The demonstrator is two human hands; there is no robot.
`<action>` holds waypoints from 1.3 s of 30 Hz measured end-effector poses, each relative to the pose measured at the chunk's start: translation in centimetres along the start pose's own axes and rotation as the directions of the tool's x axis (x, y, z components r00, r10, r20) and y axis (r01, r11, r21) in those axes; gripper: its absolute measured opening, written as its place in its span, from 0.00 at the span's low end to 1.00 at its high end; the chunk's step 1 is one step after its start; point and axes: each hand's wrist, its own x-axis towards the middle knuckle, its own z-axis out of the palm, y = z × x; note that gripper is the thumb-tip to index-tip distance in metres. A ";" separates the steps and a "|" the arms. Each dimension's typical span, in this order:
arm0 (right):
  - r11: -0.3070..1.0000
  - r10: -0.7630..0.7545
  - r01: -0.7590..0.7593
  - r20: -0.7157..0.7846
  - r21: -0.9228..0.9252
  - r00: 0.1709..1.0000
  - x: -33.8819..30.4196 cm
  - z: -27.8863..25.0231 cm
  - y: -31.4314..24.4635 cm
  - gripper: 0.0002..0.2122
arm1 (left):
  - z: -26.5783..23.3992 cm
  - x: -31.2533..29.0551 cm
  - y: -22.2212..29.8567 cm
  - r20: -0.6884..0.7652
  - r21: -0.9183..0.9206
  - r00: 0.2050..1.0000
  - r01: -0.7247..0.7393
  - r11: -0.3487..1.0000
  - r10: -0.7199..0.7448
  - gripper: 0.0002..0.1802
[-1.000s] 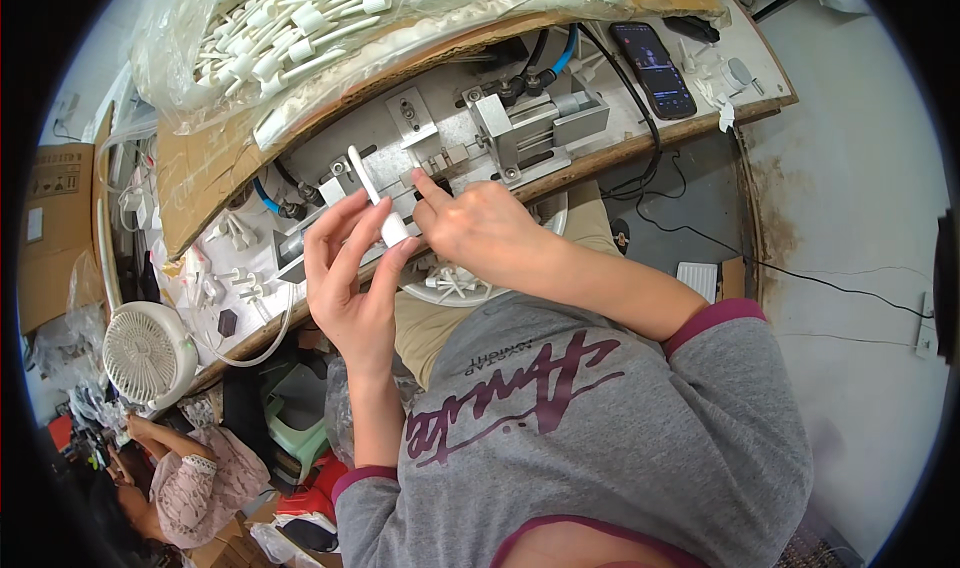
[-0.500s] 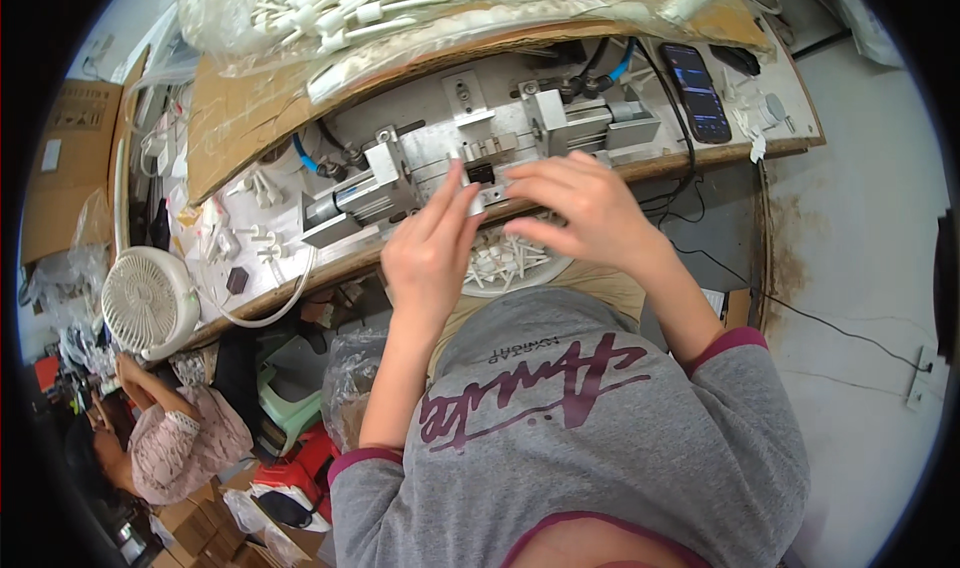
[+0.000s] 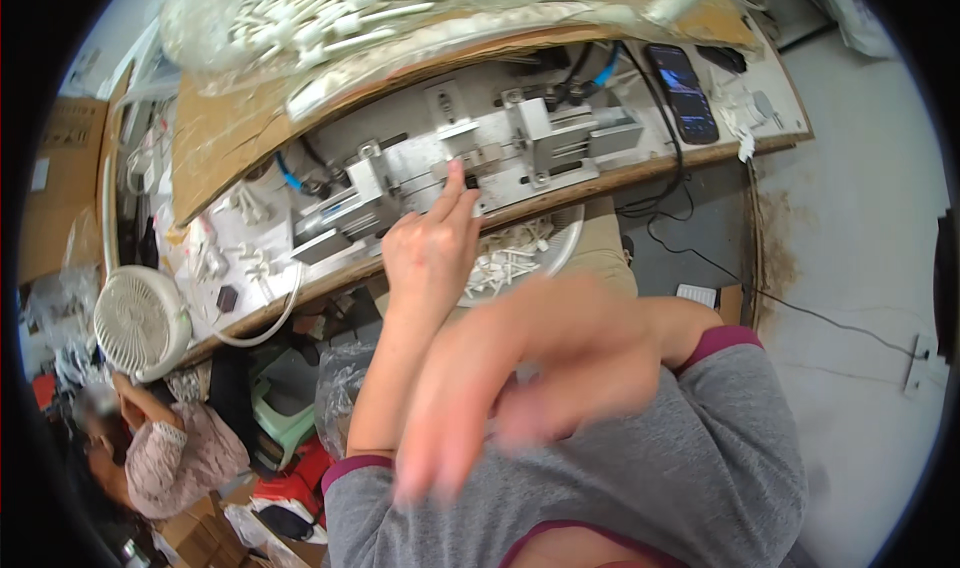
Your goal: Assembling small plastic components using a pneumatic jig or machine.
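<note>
My left hand [image 3: 430,253] reaches to the metal clamping fixture [image 3: 468,160] at the middle of the bench. Its index finger is stretched out with the tip on or just over the fixture's centre block, beside a small black part [image 3: 472,181]. Any small piece under the fingertips is hidden. My right hand [image 3: 530,368] is off the bench, in front of my chest and near my left forearm. Motion smears its fingers, so I cannot tell whether it holds anything. A left air cylinder unit [image 3: 350,213] and a right one [image 3: 570,138] flank the fixture.
A round white tray [image 3: 572,236] of small white plastic parts sits below the bench edge. A plastic bag of white stemmed parts [image 3: 340,8] lies on cardboard [image 3: 225,128]. A phone [image 3: 683,93], a white fan [image 3: 142,320] and cables [image 3: 680,158] are around. Another person [image 3: 185,458] sits at left.
My right hand has pulled back from the fixture toward my chest. My left hand stays at the fixture, its index finger now laid on the centre block. The view has shifted slightly.
</note>
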 end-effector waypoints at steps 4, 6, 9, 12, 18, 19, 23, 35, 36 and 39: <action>0.834 -0.055 -0.044 0.162 0.550 0.985 1.8 5.4 0.2 0.08 | 0.2 -0.1 0.2 -0.012 -0.009 0.998 0.067 0.998 -0.067 0.14; 0.802 -0.195 -0.028 0.305 0.596 0.932 2.1 5.3 1.9 0.10 | 0.3 -0.2 0.5 -0.004 -0.034 0.997 0.082 0.996 -0.083 0.14; 0.659 -0.492 -0.050 0.480 0.751 0.726 3.1 4.2 6.1 0.11 | 0.4 -0.3 0.4 0.008 -0.021 0.997 0.072 0.997 -0.072 0.13; 0.791 -0.339 0.043 0.379 0.610 0.861 1.5 5.2 3.8 0.11 | -0.2 -0.3 0.4 0.003 -0.034 0.998 0.066 0.997 -0.066 0.13; 0.844 -0.216 -0.047 0.419 0.534 0.882 0.1 4.4 3.5 0.12 | -2.0 -1.7 1.4 0.081 -0.167 0.997 0.008 0.986 0.006 0.15; 0.893 -0.174 -0.056 0.458 0.447 0.872 -0.2 3.5 2.8 0.11 | -2.3 -2.1 1.7 0.111 -0.198 0.994 0.007 0.980 0.016 0.15; 0.999 -0.037 0.049 0.482 -0.012 0.876 -1.3 0.3 0.2 0.06 | -3.0 -3.1 2.2 0.139 -0.294 0.990 0.017 0.956 0.026 0.21; 0.254 -0.816 -0.476 -0.451 -0.842 0.362 -13.9 -15.5 -2.0 0.05 | -5.6 -2.6 1.4 -0.118 -0.443 0.992 -0.008 0.896 -0.050 0.19; 0.239 -0.845 -0.518 -0.439 -0.822 0.307 -14.6 -16.3 -2.5 0.06 | -5.6 -2.6 1.4 -0.124 -0.440 0.991 -0.020 0.898 -0.039 0.18; 0.094 -0.893 -0.585 -0.328 -0.805 0.307 -15.6 -18.9 -4.4 0.10 | -6.0 -2.7 1.5 -0.153 -0.422 0.988 -0.046 0.905 -0.021 0.18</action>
